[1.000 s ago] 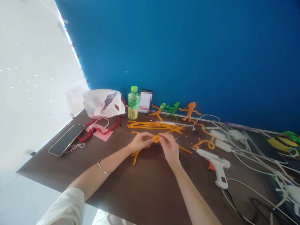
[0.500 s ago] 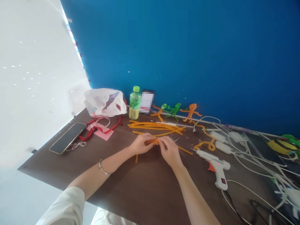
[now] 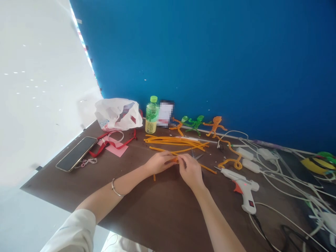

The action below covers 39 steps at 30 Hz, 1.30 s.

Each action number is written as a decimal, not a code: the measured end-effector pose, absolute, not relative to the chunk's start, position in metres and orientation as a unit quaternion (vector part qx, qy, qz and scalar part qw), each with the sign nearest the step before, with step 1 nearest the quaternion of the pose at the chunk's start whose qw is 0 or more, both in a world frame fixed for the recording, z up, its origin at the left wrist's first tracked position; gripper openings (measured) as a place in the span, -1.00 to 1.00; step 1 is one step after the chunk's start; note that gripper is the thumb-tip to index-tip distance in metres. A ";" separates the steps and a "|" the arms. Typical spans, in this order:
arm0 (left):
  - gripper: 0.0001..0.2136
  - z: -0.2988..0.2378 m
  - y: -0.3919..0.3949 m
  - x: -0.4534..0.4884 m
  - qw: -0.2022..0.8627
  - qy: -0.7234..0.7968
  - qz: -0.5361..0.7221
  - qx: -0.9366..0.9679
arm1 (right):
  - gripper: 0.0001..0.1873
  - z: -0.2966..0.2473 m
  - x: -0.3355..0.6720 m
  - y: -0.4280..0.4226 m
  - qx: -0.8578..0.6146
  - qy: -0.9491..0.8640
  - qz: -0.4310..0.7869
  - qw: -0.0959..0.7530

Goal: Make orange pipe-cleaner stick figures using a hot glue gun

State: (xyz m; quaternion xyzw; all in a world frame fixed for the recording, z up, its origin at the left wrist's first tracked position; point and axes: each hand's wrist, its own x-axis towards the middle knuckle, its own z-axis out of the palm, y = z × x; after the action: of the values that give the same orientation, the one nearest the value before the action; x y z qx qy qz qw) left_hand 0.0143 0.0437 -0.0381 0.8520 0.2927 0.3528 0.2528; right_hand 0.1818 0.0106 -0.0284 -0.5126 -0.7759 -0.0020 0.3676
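My left hand (image 3: 159, 162) and my right hand (image 3: 191, 169) meet over the middle of the table, their fingertips pinching an orange pipe cleaner (image 3: 175, 160) between them. Most of its shape is hidden by the fingers; one orange end (image 3: 154, 177) pokes out below the left hand. Just behind the hands lie several loose orange pipe cleaners (image 3: 173, 140). Part of a pair of scissors (image 3: 198, 156) shows beyond the right hand. Against the blue wall stand pipe-cleaner figures: a green one (image 3: 197, 124), an orange one (image 3: 216, 124) and a smaller orange one with a green head (image 3: 179, 128).
A white glue gun (image 3: 245, 187) lies to the right, near tangled white cables (image 3: 285, 178) and a curled orange pipe cleaner (image 3: 232, 163). On the left are a phone (image 3: 76, 154), pink paper (image 3: 118, 149), red ribbon (image 3: 96, 153), a plastic bag (image 3: 111, 113) and a bottle (image 3: 151, 117).
The fingers of my left hand have straightened and closed over the orange pipe cleaner, so less of it shows. The view has shifted very slightly; the other things stay put.
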 end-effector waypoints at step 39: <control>-0.70 -0.042 0.047 0.026 0.611 0.333 0.451 0.559 | -0.78 -0.030 0.175 0.008 -0.440 -0.778 -0.002 0.448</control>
State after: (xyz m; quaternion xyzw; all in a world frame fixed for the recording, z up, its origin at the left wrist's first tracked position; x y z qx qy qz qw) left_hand 0.0258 0.0472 -0.0415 0.5587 0.3330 0.4514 0.6109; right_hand 0.1755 0.0085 -0.0300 -0.4400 -0.7780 -0.0015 0.4484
